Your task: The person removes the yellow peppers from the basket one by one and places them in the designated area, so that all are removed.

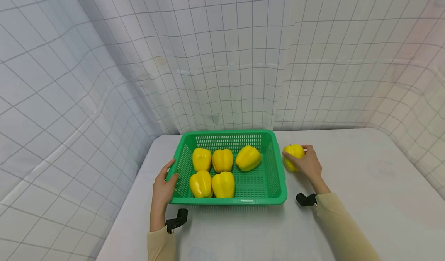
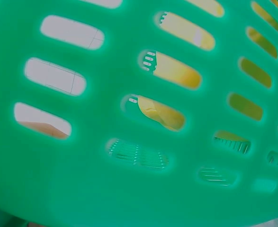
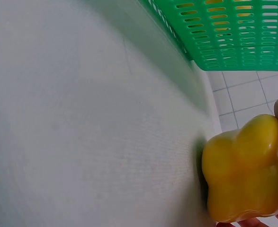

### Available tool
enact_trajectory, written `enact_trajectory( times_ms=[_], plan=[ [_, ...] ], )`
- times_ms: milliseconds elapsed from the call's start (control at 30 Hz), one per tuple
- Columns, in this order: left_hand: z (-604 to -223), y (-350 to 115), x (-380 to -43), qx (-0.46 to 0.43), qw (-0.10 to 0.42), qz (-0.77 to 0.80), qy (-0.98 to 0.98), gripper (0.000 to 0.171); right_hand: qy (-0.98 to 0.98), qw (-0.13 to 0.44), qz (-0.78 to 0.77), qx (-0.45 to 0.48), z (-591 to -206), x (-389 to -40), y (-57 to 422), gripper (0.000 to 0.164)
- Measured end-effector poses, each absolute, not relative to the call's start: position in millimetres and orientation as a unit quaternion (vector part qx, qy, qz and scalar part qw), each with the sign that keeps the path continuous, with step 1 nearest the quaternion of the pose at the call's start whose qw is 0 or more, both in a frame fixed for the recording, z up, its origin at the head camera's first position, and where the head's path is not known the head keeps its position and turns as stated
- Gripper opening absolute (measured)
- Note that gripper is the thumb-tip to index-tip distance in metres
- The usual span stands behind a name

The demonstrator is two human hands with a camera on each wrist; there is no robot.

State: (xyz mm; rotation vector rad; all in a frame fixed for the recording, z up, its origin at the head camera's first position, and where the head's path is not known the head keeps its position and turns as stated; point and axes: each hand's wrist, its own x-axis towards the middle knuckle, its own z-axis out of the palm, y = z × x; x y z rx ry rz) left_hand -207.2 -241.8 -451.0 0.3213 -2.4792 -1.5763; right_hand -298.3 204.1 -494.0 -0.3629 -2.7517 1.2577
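A green plastic basket (image 1: 227, 201) with slotted walls holds several yellow bell peppers (image 1: 222, 160). At its left rim, my left hand (image 1: 164, 187) grips the edge, thumb on the inner side and fingers along the outside. The slotted green wall (image 2: 72, 184) fills the left wrist view, with yellow showing through the slots. To the right of the basket, my right hand (image 1: 308, 163) holds one bell pepper (image 1: 293, 151) between thumb and fingers. In the right wrist view this pepper (image 3: 245, 170) shows its lobed end close to the white tabletop, fingertips at its sides.
The basket stands on a white table (image 1: 361, 183). White gridded curtains (image 1: 229, 60) hang behind it and at both sides. Black camera mounts (image 1: 177, 220) sit on both wrists, above beige sleeves (image 1: 342, 222). The basket's right part shows bare green floor (image 1: 252, 185).
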Motion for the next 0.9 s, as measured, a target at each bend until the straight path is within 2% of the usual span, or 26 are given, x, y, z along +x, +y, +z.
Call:
enact_trajectory(
  times_ms=[900],
  plan=[
    [-449.1, -240.9, -207.6, 0.104, 0.093, -0.532, -0.835, 0.047, -0.912, 0.08, 0.386, -0.115, -498.8, -294.3, 196.9, 0.097]
  ],
)
